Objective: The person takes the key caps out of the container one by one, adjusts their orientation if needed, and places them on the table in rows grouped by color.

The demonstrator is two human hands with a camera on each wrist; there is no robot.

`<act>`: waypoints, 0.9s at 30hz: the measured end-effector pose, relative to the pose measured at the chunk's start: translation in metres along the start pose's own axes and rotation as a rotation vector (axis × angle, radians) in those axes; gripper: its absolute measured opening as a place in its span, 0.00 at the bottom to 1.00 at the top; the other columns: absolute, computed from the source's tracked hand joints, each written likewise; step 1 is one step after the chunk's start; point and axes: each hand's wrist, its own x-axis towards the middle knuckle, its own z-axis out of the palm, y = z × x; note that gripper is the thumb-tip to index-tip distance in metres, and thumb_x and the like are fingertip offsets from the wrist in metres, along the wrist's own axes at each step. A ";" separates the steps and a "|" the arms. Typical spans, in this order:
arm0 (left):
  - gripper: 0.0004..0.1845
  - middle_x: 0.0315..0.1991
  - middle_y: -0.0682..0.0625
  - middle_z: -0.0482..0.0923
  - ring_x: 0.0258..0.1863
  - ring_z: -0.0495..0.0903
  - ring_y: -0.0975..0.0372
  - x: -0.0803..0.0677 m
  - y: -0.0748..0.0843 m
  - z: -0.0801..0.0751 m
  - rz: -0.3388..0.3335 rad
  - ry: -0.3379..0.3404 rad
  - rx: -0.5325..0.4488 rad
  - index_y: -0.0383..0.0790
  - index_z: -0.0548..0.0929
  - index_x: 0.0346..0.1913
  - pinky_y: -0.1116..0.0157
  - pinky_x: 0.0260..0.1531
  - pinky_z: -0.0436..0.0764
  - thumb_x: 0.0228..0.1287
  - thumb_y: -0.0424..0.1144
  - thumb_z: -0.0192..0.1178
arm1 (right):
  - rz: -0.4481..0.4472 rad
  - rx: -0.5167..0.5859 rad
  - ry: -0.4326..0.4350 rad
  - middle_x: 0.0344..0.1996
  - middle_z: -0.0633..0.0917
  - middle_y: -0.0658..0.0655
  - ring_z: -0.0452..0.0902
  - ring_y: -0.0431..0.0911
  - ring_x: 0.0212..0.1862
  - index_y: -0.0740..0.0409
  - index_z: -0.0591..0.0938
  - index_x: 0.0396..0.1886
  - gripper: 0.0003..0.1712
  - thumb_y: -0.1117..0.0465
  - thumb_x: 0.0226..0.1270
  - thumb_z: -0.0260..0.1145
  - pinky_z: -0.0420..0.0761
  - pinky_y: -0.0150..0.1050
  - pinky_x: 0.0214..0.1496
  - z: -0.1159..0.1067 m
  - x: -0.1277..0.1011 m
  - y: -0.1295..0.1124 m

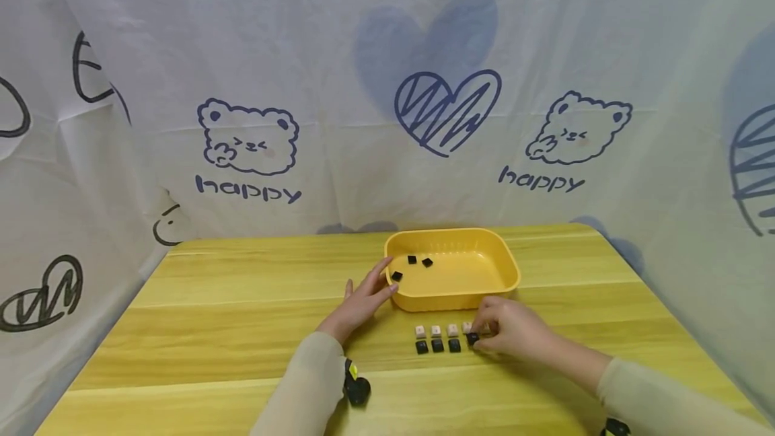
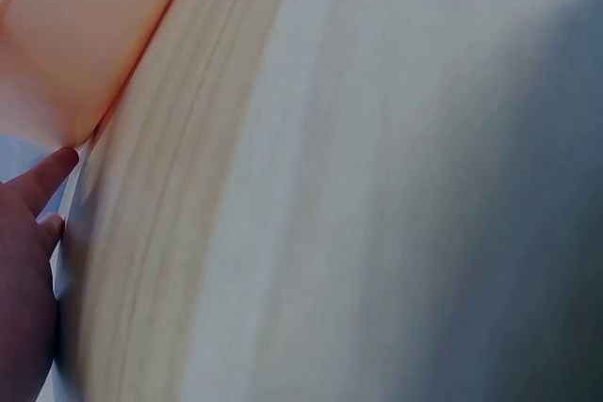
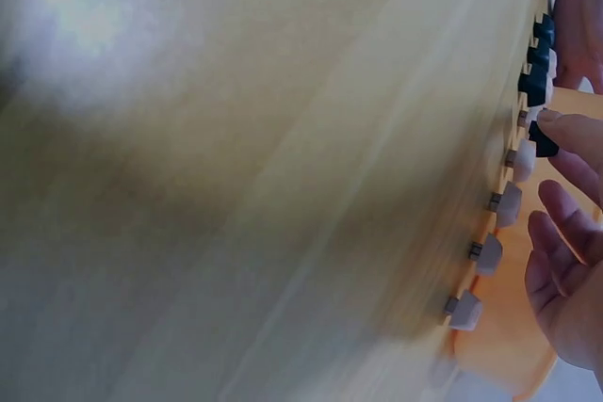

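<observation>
A yellow tray [image 1: 508,268] stands at the back of the wooden table [image 1: 242,328] with three black keycaps [image 1: 412,260] inside. In front of it lie a row of white keycaps [image 1: 436,330] and a row of black keycaps [image 1: 438,346]. My left hand [image 1: 380,282] lies flat, its straight fingers touching the tray's left rim; the left wrist view shows the fingertips [image 2: 52,171] beside the tray wall [image 2: 75,44]. My right hand [image 1: 480,336] pinches the black keycap [image 1: 473,338] at the right end of the rows. In the right wrist view a fingertip [image 3: 575,134] sits on that black keycap [image 3: 542,146].
A printed cloth backdrop [image 1: 387,120] closes in the table at the back and both sides. A black wrist device [image 1: 356,387] is on my left forearm. Bare wood stretches to the left of the tray and along the front edge.
</observation>
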 end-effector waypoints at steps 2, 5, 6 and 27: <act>0.34 0.69 0.38 0.65 0.70 0.60 0.47 0.000 0.000 0.000 0.001 0.000 -0.003 0.49 0.50 0.78 0.41 0.63 0.17 0.76 0.43 0.50 | 0.014 -0.006 0.007 0.27 0.75 0.42 0.70 0.37 0.28 0.46 0.88 0.31 0.09 0.59 0.50 0.79 0.73 0.31 0.28 0.003 0.000 0.000; 0.34 0.69 0.38 0.65 0.70 0.61 0.48 0.001 -0.002 0.000 0.003 0.001 -0.001 0.50 0.50 0.78 0.41 0.63 0.17 0.76 0.44 0.51 | 0.030 -0.004 0.015 0.27 0.74 0.43 0.70 0.37 0.29 0.47 0.88 0.32 0.10 0.59 0.49 0.79 0.74 0.32 0.29 0.006 0.000 -0.001; 0.33 0.69 0.39 0.65 0.70 0.61 0.49 0.001 -0.002 0.000 0.003 0.000 -0.001 0.52 0.50 0.78 0.42 0.64 0.18 0.76 0.45 0.51 | 0.035 -0.004 0.015 0.27 0.74 0.43 0.71 0.38 0.30 0.47 0.88 0.32 0.10 0.59 0.48 0.80 0.74 0.32 0.30 0.007 0.000 -0.001; 0.34 0.70 0.42 0.64 0.71 0.61 0.52 0.000 -0.005 0.001 0.000 -0.007 -0.021 0.57 0.50 0.78 0.44 0.63 0.16 0.75 0.49 0.51 | 0.042 -0.031 0.001 0.28 0.74 0.42 0.71 0.38 0.32 0.46 0.87 0.31 0.11 0.58 0.47 0.80 0.75 0.33 0.33 0.010 0.000 -0.002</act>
